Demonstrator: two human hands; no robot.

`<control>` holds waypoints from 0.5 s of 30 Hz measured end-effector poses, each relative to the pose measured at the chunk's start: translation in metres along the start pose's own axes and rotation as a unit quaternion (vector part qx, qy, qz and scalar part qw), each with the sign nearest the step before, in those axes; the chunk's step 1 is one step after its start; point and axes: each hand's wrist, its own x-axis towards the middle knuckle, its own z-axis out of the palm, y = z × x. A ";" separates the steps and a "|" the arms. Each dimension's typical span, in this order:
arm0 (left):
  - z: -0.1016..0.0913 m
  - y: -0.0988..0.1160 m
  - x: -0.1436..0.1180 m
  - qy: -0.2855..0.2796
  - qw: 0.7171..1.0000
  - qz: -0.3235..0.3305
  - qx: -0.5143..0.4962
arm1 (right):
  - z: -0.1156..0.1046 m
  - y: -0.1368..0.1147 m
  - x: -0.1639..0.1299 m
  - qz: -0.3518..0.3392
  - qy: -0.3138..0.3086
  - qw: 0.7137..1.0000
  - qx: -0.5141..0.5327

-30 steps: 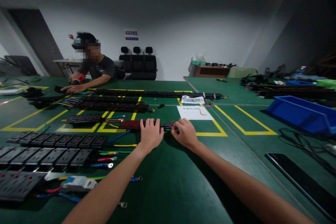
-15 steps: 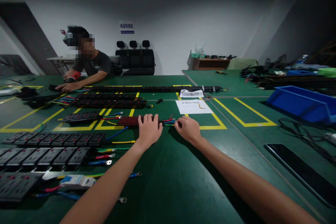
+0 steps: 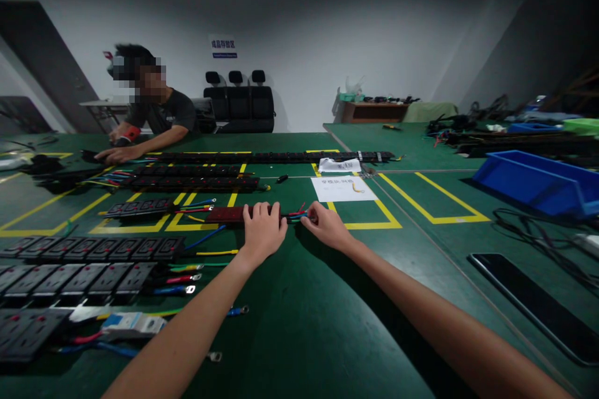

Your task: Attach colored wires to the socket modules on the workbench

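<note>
Blue plastic bin (image 3: 533, 182), far right of the red strip: open-topped, contents not visible from here. Red strip (image 3: 228, 214): long, flat, rigid, lying on the green felt-like table (image 3: 304, 324) by the yellow tape lines. Left hand (image 3: 262, 234) lies flat over the strip's right end, fingers pressing it down. Right hand (image 3: 326, 226), just right of the strip, pinches the coloured wires (image 3: 296, 215) coming out of that end. Black socket modules (image 3: 93, 262) in rows left of the strip, matte, blocky.
</note>
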 end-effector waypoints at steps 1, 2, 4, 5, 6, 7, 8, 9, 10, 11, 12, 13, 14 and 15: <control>0.000 0.000 0.000 0.001 1.000 0.000 0.000 | 0.001 0.000 0.002 0.004 0.011 0.999 0.040; 0.000 0.000 0.000 0.002 1.000 0.001 0.001 | 0.002 0.000 0.004 0.010 0.024 0.997 0.073; 0.001 0.000 0.000 0.007 1.000 0.004 0.001 | 0.005 -0.001 0.008 0.024 0.053 0.992 0.112; 0.001 0.000 0.000 0.009 1.000 0.006 0.001 | 0.007 -0.002 0.009 0.030 0.064 0.991 0.117; 0.001 0.000 0.000 0.010 1.000 0.007 0.000 | 0.008 -0.003 0.009 0.037 0.074 0.990 0.115; 0.001 0.000 0.000 0.011 1.000 0.007 0.000 | 0.010 -0.003 0.009 0.043 0.080 0.990 0.109; 0.001 0.001 0.000 0.009 1.000 0.007 0.001 | 0.011 -0.004 0.009 0.049 0.083 0.990 0.101; 0.001 0.001 0.000 0.006 1.000 0.006 0.002 | 0.012 -0.005 0.009 0.055 0.083 0.991 0.092; 0.001 0.001 0.000 0.004 1.000 0.005 0.004 | 0.012 -0.005 0.008 0.060 0.081 0.991 0.082; 0.001 0.001 0.000 0.003 1.000 0.003 0.007 | 0.012 -0.006 0.008 0.067 0.078 0.992 0.070; 0.001 0.002 -0.001 0.003 1.000 0.002 0.009 | 0.012 -0.007 0.007 0.073 0.074 0.993 0.057; 0.001 0.002 -0.001 0.004 1.000 0.002 0.010 | 0.011 -0.008 0.006 0.078 0.070 0.994 0.043; 0.001 0.002 -0.001 0.005 1.000 0.003 0.009 | 0.010 -0.009 0.006 0.082 0.066 0.994 0.029; 0.001 0.002 -0.002 0.005 1.000 0.005 0.007 | 0.009 -0.010 0.005 0.085 0.062 0.994 0.015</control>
